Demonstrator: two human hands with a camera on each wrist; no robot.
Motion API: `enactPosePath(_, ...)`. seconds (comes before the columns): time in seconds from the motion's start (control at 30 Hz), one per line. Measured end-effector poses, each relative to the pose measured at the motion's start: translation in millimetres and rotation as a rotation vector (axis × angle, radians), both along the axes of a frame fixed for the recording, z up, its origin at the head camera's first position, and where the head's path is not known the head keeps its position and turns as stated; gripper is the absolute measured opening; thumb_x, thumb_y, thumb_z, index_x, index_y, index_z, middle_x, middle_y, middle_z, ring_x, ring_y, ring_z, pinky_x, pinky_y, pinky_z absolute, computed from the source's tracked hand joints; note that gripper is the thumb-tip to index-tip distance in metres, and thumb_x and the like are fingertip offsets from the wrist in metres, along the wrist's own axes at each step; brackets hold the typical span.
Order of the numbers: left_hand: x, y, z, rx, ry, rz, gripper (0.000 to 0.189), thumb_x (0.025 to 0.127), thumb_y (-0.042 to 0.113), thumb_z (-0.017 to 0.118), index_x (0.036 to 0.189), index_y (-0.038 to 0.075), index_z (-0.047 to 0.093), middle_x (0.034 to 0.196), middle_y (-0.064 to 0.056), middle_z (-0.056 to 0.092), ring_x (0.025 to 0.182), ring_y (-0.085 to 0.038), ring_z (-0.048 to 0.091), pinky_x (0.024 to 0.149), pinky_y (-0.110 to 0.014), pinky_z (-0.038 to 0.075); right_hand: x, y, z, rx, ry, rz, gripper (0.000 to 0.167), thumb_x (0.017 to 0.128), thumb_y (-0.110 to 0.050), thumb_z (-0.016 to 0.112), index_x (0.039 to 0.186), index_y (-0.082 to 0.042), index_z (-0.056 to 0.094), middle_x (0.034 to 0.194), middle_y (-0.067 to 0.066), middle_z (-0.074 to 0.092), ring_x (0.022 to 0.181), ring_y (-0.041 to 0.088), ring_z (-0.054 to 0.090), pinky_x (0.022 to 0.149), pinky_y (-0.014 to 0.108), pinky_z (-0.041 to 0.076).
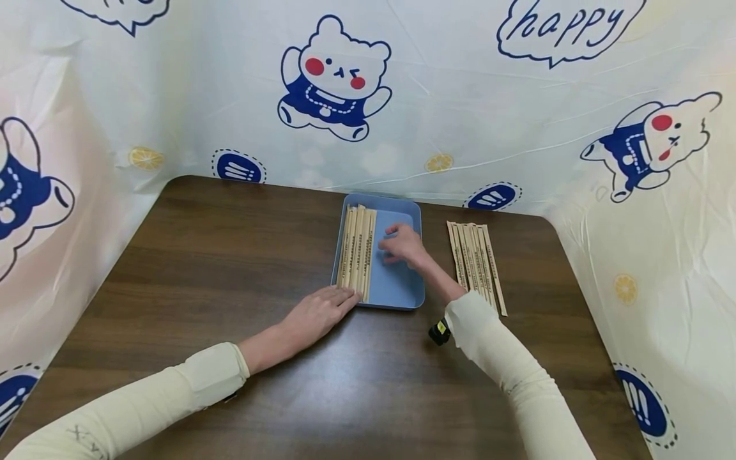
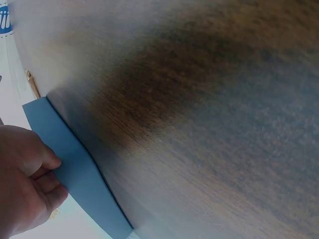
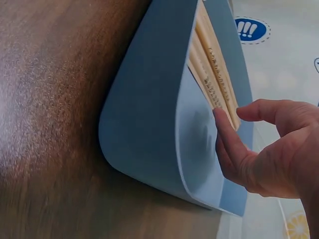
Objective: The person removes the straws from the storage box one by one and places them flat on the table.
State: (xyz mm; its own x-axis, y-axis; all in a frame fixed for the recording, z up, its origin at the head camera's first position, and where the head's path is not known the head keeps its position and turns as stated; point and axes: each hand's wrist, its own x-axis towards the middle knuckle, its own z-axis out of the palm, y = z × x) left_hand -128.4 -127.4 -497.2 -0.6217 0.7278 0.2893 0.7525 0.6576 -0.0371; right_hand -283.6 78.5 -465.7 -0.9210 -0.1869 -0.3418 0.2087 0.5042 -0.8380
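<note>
A blue tray (image 1: 397,294) stands at the far middle of the table. Along its left half lie several slim paper-wrapped chopsticks (image 1: 358,249) side by side, printed with small dark text. My left hand (image 1: 316,314) holds the tray's front-left corner, some fingers over the rim by the chopsticks' near ends. In the left wrist view its thumb and a bent finger touch the outer wall (image 2: 75,159). Over the tray's bare right half is my right hand (image 1: 404,246), fingers loosely bent and apart, nothing between them. Its fingertips point toward the chopsticks (image 3: 214,74).
Right of the tray, more wrapped chopsticks (image 1: 474,259) lie in a row on the wooden table (image 1: 230,249), partly behind the right forearm. A small black device (image 1: 439,332) shows below the right wrist. Printed cloth (image 1: 448,96) hangs round the table's back and sides.
</note>
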Motion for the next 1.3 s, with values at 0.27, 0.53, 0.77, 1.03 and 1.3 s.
enactPosePath(0.27,1.6,0.1,1.4,-0.004,0.001,0.003,0.044,0.089,-0.004,0.070,0.132,-0.003,0.061,0.125,-0.017,0.066,0.116,-0.029,0.062,0.104,-0.041,0.048,2.3,-11,-8.3,0.048,-0.021,0.022,0.041,0.088,-0.002,0.068,0.123,0.008,0.050,0.107,0.024,0.059,0.077,0.030,0.072,0.065,0.031,0.062)
enactPosePath(0.53,2.6,-0.1,0.4,0.004,-0.003,0.015,0.043,0.089,-0.003,0.070,0.132,-0.002,0.061,0.125,-0.016,0.066,0.117,-0.029,0.062,0.103,-0.041,0.048,-0.9,-21,-13.6,0.262,0.100,0.090,0.028,0.084,-0.004,0.070,0.080,-0.009,0.042,0.066,0.004,0.050,0.055,0.020,0.069,0.047,0.023,0.051)
enactPosePath(0.77,2.2,0.0,0.2,0.016,0.003,0.003,0.044,0.089,-0.004,0.070,0.131,-0.002,0.062,0.124,-0.016,0.066,0.115,-0.029,0.063,0.103,-0.041,0.048,-0.9,-23,-13.4,0.342,0.138,0.120,0.039,0.079,0.001,0.067,0.061,-0.014,0.035,0.048,-0.002,0.045,0.048,0.017,0.063,0.040,0.019,0.043)
enactPosePath(1.03,1.5,0.2,-0.2,0.003,0.003,0.007,0.044,0.089,-0.004,0.070,0.132,-0.002,0.062,0.124,-0.016,0.066,0.116,-0.029,0.063,0.103,-0.041,0.048,-1.5,-23,-10.5,0.376,0.125,0.130,0.039,0.079,-0.001,0.065,0.054,-0.014,0.038,0.045,0.000,0.047,0.050,0.022,0.066,0.042,0.024,0.049)
enactPosePath(1.3,0.8,0.3,1.7,0.003,0.009,0.003,0.044,0.089,-0.004,0.070,0.132,-0.002,0.062,0.124,-0.016,0.066,0.115,-0.029,0.063,0.103,-0.041,0.048,-2.7,-15,-6.9,0.381,0.144,0.155,0.038,0.080,-0.001,0.064,0.057,-0.014,0.038,0.046,-0.001,0.047,0.047,0.017,0.061,0.041,0.022,0.044)
